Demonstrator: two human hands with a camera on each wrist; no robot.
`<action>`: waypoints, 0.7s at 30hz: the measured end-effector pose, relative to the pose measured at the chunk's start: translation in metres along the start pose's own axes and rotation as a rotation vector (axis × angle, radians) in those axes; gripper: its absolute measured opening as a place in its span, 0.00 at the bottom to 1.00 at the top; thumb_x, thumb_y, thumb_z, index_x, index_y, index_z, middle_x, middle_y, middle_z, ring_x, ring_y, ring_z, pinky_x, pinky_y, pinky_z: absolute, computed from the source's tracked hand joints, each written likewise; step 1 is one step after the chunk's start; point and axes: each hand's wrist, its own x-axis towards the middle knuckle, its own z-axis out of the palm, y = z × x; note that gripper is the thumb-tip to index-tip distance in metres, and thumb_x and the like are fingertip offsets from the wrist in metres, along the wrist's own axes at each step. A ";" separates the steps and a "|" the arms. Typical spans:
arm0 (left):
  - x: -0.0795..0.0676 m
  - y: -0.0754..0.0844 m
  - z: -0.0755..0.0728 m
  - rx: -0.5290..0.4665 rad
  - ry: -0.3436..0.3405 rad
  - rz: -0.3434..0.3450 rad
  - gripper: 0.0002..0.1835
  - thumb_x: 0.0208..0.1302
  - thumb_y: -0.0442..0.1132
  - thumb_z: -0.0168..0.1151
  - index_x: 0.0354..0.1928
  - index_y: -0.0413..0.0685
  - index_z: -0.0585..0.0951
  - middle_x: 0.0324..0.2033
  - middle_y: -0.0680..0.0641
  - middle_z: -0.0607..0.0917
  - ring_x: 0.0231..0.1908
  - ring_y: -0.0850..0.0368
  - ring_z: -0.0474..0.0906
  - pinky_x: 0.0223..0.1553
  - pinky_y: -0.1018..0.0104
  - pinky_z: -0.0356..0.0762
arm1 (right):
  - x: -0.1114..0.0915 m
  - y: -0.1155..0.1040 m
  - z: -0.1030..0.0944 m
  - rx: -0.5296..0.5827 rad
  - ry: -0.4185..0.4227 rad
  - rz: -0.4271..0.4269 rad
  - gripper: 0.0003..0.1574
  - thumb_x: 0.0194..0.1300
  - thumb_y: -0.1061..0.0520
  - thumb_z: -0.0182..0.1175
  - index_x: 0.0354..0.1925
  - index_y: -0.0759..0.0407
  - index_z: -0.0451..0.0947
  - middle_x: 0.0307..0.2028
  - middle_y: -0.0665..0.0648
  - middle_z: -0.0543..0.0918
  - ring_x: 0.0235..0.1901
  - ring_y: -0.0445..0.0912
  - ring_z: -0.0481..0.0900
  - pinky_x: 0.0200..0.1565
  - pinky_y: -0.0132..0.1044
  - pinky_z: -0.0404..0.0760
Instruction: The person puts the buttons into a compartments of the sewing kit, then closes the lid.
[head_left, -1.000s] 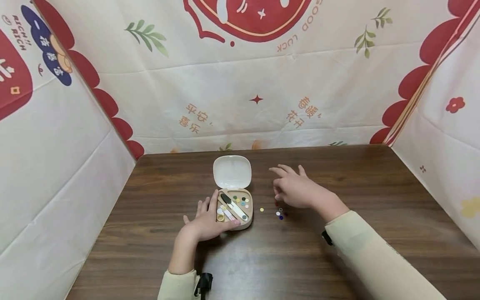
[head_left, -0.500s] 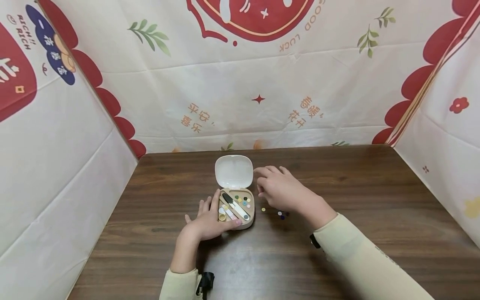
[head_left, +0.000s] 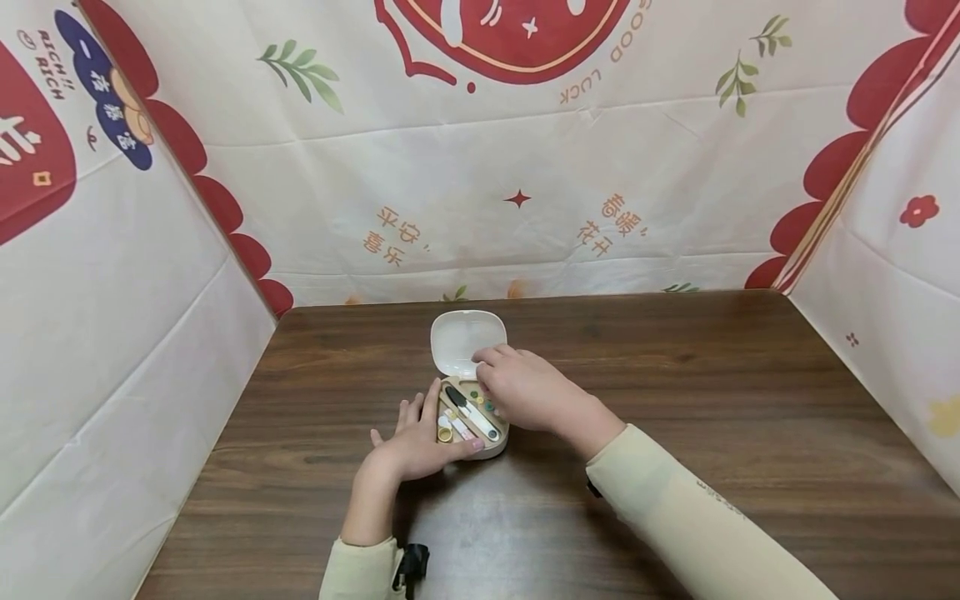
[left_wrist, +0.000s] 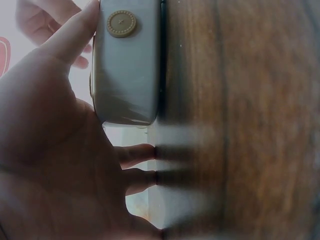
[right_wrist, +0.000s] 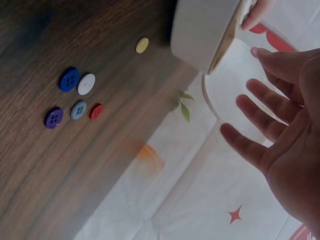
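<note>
A small sewing box [head_left: 491, 451] stands with its white lid [head_left: 457, 337] tipped back. Inside lie a slim white tool with a dark end [head_left: 472, 412], a gold ring-like piece [head_left: 445, 434] and several buttons [head_left: 480, 401]. My left hand [head_left: 411, 446] rests against the box's left corner, thumb along the front rim and index finger along the side; in the left wrist view its other fingertips reach the table. My right hand [head_left: 525, 387] is over the box's right compartment, thumb tip close to the rim in the right wrist view. I cannot tell whether its thumb and index finger pinch something.
On the brown wooden table [head_left: 675, 375], loose buttons lie right of the box: yellow [right_wrist: 142, 45], blue [right_wrist: 69, 79], white [right_wrist: 86, 84], light blue [right_wrist: 78, 110], purple [right_wrist: 53, 118] and red [right_wrist: 97, 111]. Printed white cloth [head_left: 450, 183] hangs behind and at both sides.
My right hand has moved left from above the loose buttons to over the box's right compartment. My left hand has stayed at the box.
</note>
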 end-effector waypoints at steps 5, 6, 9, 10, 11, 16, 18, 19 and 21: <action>-0.004 0.004 -0.002 0.018 -0.013 -0.006 0.68 0.56 0.81 0.65 0.87 0.66 0.38 0.86 0.37 0.51 0.86 0.35 0.38 0.70 0.10 0.32 | 0.007 0.000 0.008 -0.068 0.082 -0.088 0.03 0.61 0.64 0.68 0.36 0.59 0.83 0.70 0.65 0.78 0.72 0.58 0.76 0.75 0.47 0.74; -0.005 0.005 -0.003 0.019 -0.011 -0.006 0.67 0.57 0.80 0.65 0.88 0.65 0.38 0.86 0.37 0.51 0.86 0.35 0.39 0.70 0.10 0.33 | 0.008 0.000 0.010 -0.081 0.094 -0.106 0.03 0.62 0.64 0.67 0.36 0.60 0.83 0.72 0.65 0.77 0.74 0.59 0.74 0.76 0.47 0.72; -0.006 0.006 -0.003 0.024 -0.009 -0.008 0.66 0.59 0.79 0.65 0.88 0.64 0.39 0.86 0.37 0.51 0.86 0.35 0.39 0.70 0.10 0.35 | 0.011 0.001 0.013 -0.111 0.110 -0.145 0.03 0.65 0.61 0.67 0.39 0.60 0.85 0.74 0.65 0.75 0.76 0.60 0.71 0.77 0.48 0.70; -0.006 0.006 -0.003 0.024 -0.008 -0.008 0.66 0.59 0.79 0.65 0.88 0.64 0.39 0.86 0.37 0.51 0.86 0.35 0.39 0.70 0.10 0.35 | 0.012 0.001 0.014 -0.117 0.110 -0.155 0.04 0.66 0.60 0.67 0.40 0.60 0.86 0.74 0.65 0.75 0.76 0.60 0.71 0.78 0.48 0.70; -0.006 0.007 -0.004 0.022 -0.008 -0.007 0.67 0.58 0.79 0.65 0.88 0.64 0.39 0.86 0.38 0.51 0.86 0.35 0.39 0.70 0.10 0.34 | 0.013 0.001 0.015 -0.123 0.099 -0.161 0.06 0.67 0.59 0.68 0.42 0.60 0.86 0.75 0.64 0.74 0.77 0.59 0.70 0.78 0.48 0.69; -0.001 0.001 -0.001 0.011 -0.008 -0.005 0.69 0.55 0.83 0.64 0.87 0.67 0.38 0.86 0.38 0.50 0.86 0.35 0.38 0.70 0.10 0.31 | 0.019 0.004 0.020 -0.210 0.048 -0.218 0.19 0.63 0.57 0.71 0.53 0.58 0.87 0.75 0.62 0.75 0.77 0.58 0.70 0.78 0.48 0.69; 0.001 -0.001 0.001 0.007 -0.007 -0.003 0.71 0.52 0.86 0.63 0.87 0.68 0.37 0.86 0.38 0.50 0.86 0.35 0.37 0.69 0.09 0.30 | 0.021 0.004 0.022 -0.257 0.042 -0.249 0.20 0.65 0.58 0.69 0.55 0.56 0.87 0.73 0.61 0.76 0.75 0.56 0.71 0.78 0.47 0.69; 0.003 -0.003 0.002 0.007 -0.009 -0.004 0.71 0.50 0.87 0.62 0.87 0.70 0.37 0.86 0.38 0.49 0.86 0.35 0.36 0.69 0.10 0.29 | 0.022 0.005 0.022 -0.278 0.043 -0.262 0.18 0.67 0.58 0.67 0.55 0.55 0.87 0.73 0.60 0.76 0.75 0.56 0.72 0.78 0.47 0.69; 0.006 -0.005 0.004 0.004 -0.007 -0.004 0.73 0.48 0.89 0.61 0.87 0.71 0.36 0.86 0.39 0.49 0.87 0.36 0.36 0.68 0.09 0.28 | 0.025 0.005 0.024 -0.309 0.049 -0.279 0.18 0.70 0.58 0.63 0.56 0.55 0.87 0.72 0.60 0.77 0.74 0.56 0.72 0.78 0.47 0.69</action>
